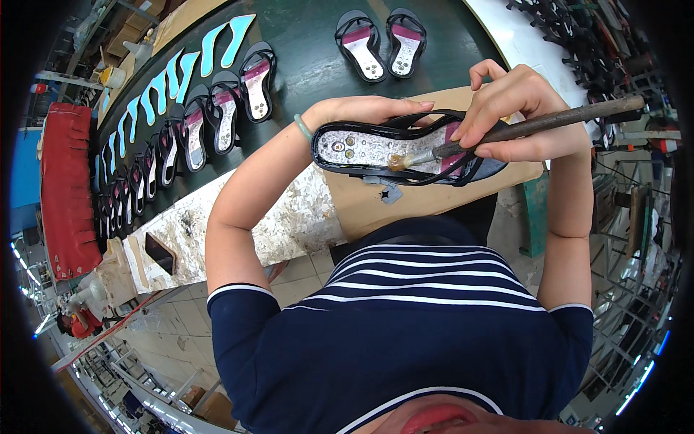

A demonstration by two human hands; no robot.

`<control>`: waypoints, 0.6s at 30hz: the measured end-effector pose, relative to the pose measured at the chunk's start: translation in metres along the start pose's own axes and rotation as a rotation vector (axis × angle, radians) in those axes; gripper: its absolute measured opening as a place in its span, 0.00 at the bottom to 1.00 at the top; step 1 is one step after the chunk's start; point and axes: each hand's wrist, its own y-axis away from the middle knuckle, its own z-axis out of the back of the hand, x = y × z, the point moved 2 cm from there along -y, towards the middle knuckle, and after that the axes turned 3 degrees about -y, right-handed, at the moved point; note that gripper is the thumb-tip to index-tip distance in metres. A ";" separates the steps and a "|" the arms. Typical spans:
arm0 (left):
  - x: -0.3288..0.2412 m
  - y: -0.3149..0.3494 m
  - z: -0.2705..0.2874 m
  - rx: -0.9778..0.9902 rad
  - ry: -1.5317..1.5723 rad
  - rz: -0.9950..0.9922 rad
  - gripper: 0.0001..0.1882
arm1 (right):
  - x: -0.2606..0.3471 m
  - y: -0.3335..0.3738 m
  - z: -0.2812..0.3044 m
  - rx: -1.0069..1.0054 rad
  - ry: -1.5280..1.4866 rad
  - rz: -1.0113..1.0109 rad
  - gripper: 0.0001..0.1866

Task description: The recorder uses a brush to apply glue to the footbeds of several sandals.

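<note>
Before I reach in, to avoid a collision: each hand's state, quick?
Left hand: holding the black-strapped sandal, grip partly hidden.
Right hand: closed, holding the long-handled brush.

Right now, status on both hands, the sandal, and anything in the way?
Left hand against far side of black sandal. Right hand gripping brush, bristles at the insole. Black straps close to brush.

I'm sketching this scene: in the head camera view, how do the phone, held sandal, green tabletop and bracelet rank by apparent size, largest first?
1. Green tabletop
2. Held sandal
3. Phone
4. Bracelet
Nearness to the camera may enlarge the sandal.
</note>
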 end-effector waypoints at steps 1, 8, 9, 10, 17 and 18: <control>-0.001 0.002 -0.002 -0.029 0.000 0.018 0.28 | -0.001 0.001 -0.001 -0.005 -0.006 -0.003 0.07; -0.003 0.007 -0.004 -0.101 0.011 0.105 0.27 | -0.003 0.008 0.001 -0.020 0.002 -0.037 0.06; -0.003 0.007 -0.004 -0.084 0.021 0.101 0.28 | -0.003 0.009 0.001 -0.022 -0.001 -0.040 0.06; -0.003 0.007 -0.004 -0.068 0.032 0.098 0.28 | -0.004 0.009 0.002 -0.023 -0.005 -0.042 0.06; 0.002 0.003 0.003 -0.058 -0.027 0.103 0.29 | -0.006 0.004 0.004 0.091 0.044 -0.097 0.05; 0.002 0.003 0.004 -0.064 -0.039 0.102 0.29 | -0.007 0.002 0.005 0.118 0.058 -0.103 0.05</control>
